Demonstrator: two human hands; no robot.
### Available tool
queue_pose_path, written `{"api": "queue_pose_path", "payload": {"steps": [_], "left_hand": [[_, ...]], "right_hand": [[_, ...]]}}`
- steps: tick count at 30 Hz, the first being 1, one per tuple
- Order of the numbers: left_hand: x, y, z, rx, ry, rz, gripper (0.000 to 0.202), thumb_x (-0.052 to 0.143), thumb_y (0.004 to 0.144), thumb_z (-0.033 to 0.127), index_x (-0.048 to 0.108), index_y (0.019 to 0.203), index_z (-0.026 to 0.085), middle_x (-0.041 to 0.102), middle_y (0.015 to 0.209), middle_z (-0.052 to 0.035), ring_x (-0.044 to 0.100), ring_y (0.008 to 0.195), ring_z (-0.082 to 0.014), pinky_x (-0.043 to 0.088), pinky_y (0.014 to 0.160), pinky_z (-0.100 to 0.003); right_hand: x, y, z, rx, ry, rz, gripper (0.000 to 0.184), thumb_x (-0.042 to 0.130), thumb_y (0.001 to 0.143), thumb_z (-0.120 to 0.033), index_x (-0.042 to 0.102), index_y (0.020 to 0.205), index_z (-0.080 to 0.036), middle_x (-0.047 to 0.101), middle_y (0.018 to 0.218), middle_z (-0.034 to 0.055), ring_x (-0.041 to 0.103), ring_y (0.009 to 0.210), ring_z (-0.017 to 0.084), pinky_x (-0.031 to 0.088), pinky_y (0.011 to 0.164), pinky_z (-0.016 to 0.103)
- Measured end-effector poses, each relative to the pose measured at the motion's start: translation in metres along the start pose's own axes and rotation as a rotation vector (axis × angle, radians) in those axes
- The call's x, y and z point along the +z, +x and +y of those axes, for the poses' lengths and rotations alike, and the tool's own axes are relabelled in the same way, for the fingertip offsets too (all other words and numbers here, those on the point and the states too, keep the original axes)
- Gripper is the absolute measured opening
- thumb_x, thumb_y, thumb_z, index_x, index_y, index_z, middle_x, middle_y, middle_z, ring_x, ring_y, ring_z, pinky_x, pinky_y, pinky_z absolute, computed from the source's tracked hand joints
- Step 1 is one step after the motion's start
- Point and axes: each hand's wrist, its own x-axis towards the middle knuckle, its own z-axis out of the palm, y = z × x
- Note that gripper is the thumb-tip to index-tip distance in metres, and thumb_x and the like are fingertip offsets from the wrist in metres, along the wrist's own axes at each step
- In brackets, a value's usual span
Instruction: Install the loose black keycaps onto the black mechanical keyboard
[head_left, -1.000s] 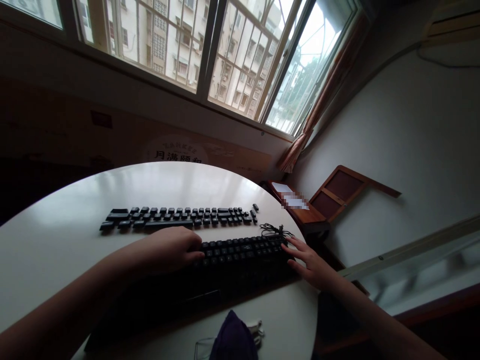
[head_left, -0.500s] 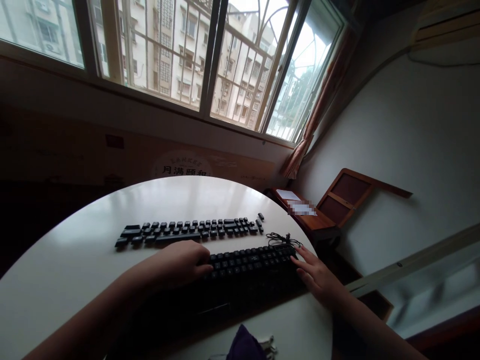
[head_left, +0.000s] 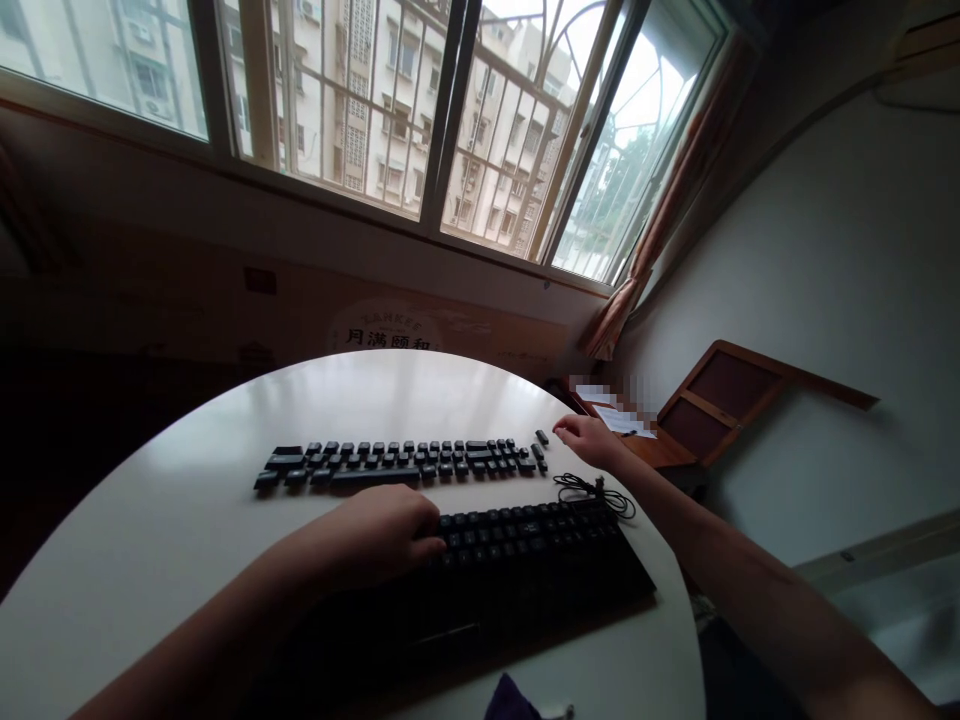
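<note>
A black keyboard (head_left: 540, 545) lies on the round white table (head_left: 187, 520) in front of me. My left hand (head_left: 375, 535) rests curled on its left part, fingers bent onto the keys. Beyond it, loose black keycaps (head_left: 397, 462) are laid out in rows. My right hand (head_left: 592, 440) is stretched forward to the right end of those rows, close to a single keycap (head_left: 541, 437); its fingers are curled and I cannot make out whether they hold anything. The keyboard's coiled cable (head_left: 596, 492) lies just below that hand.
A dark purple cloth (head_left: 510, 705) peeks in at the table's near edge. Right of the table stands a wooden stand (head_left: 720, 400) with papers. A barred window (head_left: 420, 130) and a curtain (head_left: 660, 220) are behind.
My right hand has left the keyboard's right end and reached forward to the far right of the keycap rows. The left hand stays on the keyboard. The view shifted slightly.
</note>
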Motion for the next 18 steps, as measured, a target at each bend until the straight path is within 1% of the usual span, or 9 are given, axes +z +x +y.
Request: {"api": "queue_pose_path", "payload": {"steps": [2, 5, 9, 12, 15, 18], "left_hand": [[0.0, -0.001, 0.0, 0.0, 0.001, 0.008, 0.027, 0.054, 0.088, 0.042, 0.072, 0.082, 0.022, 0.072, 0.086, -0.0075, 0.066, 0.074, -0.0233, 0.044, 0.062, -0.031], [0.001, -0.001, -0.002, 0.009, -0.008, 0.005, 0.028, 0.055, 0.087, 0.043, 0.073, 0.083, 0.022, 0.072, 0.085, -0.008, 0.066, 0.074, -0.0237, 0.045, 0.062, -0.032], [0.001, 0.001, -0.006, 0.026, -0.033, -0.01, 0.029, 0.055, 0.087, 0.044, 0.073, 0.082, 0.023, 0.072, 0.084, -0.0076, 0.066, 0.073, -0.0235, 0.044, 0.06, -0.031], [0.0, 0.001, -0.007, 0.03, -0.048, -0.02, 0.029, 0.055, 0.087, 0.045, 0.073, 0.081, 0.023, 0.072, 0.083, -0.0069, 0.066, 0.072, -0.0231, 0.043, 0.059, -0.031], [-0.001, 0.001, -0.007, 0.03, -0.051, -0.023, 0.028, 0.055, 0.087, 0.045, 0.072, 0.081, 0.023, 0.071, 0.083, -0.0063, 0.066, 0.073, -0.0227, 0.042, 0.059, -0.03], [-0.002, 0.001, -0.005, 0.027, -0.048, -0.035, 0.028, 0.055, 0.087, 0.045, 0.072, 0.081, 0.023, 0.071, 0.084, -0.0059, 0.065, 0.073, -0.0224, 0.041, 0.059, -0.03]], "right_hand": [[0.006, 0.019, 0.003, 0.073, -0.025, -0.024, 0.024, 0.063, 0.104, -0.036, 0.065, 0.11, -0.013, 0.065, 0.102, 0.006, 0.065, 0.087, 0.02, 0.057, 0.081, 0.038], [0.015, 0.035, 0.009, 0.18, -0.043, -0.081, 0.024, 0.063, 0.104, -0.036, 0.063, 0.112, -0.013, 0.064, 0.103, 0.0063, 0.065, 0.085, 0.019, 0.058, 0.076, 0.035], [0.025, 0.039, 0.014, 0.252, -0.035, -0.163, 0.025, 0.063, 0.104, -0.035, 0.062, 0.116, -0.013, 0.063, 0.106, 0.0069, 0.065, 0.085, 0.019, 0.059, 0.074, 0.034], [0.031, 0.042, 0.014, 0.274, -0.028, -0.191, 0.025, 0.064, 0.104, -0.033, 0.062, 0.119, -0.013, 0.063, 0.11, 0.0077, 0.065, 0.089, 0.02, 0.059, 0.076, 0.035], [0.035, 0.048, 0.011, 0.291, -0.013, -0.198, 0.024, 0.065, 0.103, -0.032, 0.062, 0.118, -0.013, 0.063, 0.111, 0.0079, 0.065, 0.092, 0.021, 0.059, 0.079, 0.037], [0.031, 0.049, 0.009, 0.313, 0.034, -0.166, 0.022, 0.065, 0.103, -0.032, 0.063, 0.115, -0.013, 0.063, 0.111, 0.0076, 0.065, 0.092, 0.021, 0.058, 0.081, 0.037]]}}
